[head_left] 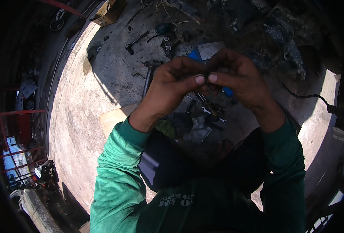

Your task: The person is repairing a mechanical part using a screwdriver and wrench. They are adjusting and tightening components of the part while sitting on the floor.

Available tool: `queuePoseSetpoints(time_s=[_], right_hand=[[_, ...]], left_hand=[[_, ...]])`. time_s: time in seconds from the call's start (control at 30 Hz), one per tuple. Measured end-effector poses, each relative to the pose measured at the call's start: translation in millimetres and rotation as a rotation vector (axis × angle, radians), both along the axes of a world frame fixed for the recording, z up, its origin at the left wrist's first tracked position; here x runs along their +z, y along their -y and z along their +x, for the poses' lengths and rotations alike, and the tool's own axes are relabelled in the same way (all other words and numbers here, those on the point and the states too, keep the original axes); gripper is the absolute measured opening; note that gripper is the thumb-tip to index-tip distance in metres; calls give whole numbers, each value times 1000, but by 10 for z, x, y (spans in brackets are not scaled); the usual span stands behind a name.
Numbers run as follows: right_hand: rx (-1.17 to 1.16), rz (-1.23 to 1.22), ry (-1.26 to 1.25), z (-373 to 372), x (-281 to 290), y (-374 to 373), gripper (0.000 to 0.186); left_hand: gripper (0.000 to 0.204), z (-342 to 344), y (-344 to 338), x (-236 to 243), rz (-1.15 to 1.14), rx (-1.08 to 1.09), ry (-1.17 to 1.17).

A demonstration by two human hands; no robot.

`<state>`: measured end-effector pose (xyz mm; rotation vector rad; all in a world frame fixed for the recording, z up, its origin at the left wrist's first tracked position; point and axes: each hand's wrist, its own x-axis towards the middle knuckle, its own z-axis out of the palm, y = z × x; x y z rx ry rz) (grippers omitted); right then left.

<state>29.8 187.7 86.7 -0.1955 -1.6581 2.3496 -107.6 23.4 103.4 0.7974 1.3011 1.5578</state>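
My left hand [178, 79] and my right hand [240, 75] are raised in front of me, thumb tips nearly touching. Fingers on both are curled and pressed together. Whatever lies between them is dark and too small or hidden to name. Beneath the hands, partly covered by them, is a blue object [195, 54] beside a flat grey plate [210, 49]. Several wrenches [206, 110] and other hand tools lie on the floor below. A hammer-like tool [150, 72] with a long handle is next to my left wrist.
On the concrete floor [78, 87] a dark angled tool [136, 42] lies farther off. A cardboard box [109, 13] stands at the far left. Dark greasy parts [284, 42] crowd the far right, with a black cable [305, 94] nearby. A grey metal part [198, 130] sits between my legs.
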Motion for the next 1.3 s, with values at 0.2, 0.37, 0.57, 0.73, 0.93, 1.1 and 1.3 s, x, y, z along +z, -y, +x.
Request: queuePoseSetpoints(time_s=[0.2,0.37,0.57,0.73,0.93,1.1,1.3], right_hand=[[-82,156,-13,19,12,13,17],[-84,83,54,-8,36,39,15],[-23,-124,13,-53,-74,94,16],[-27,-210,52,-63,-91,130,19],[-61,-222,53,-68,-91,134,19],[-121,107,54,-47,4,155,19],[-188,330,-69,-25,-48,179,17]], left_hand=[[20,-15,-19,-46,6,44,-24],[20,33,0,19,24,97,-271],[17,67,22,25,30,122,-245],[16,22,24,-18,38,108,-305],[14,14,23,-37,64,167,-308],[15,11,26,-30,58,205,-251],[20,9,-4,-67,89,216,-184]])
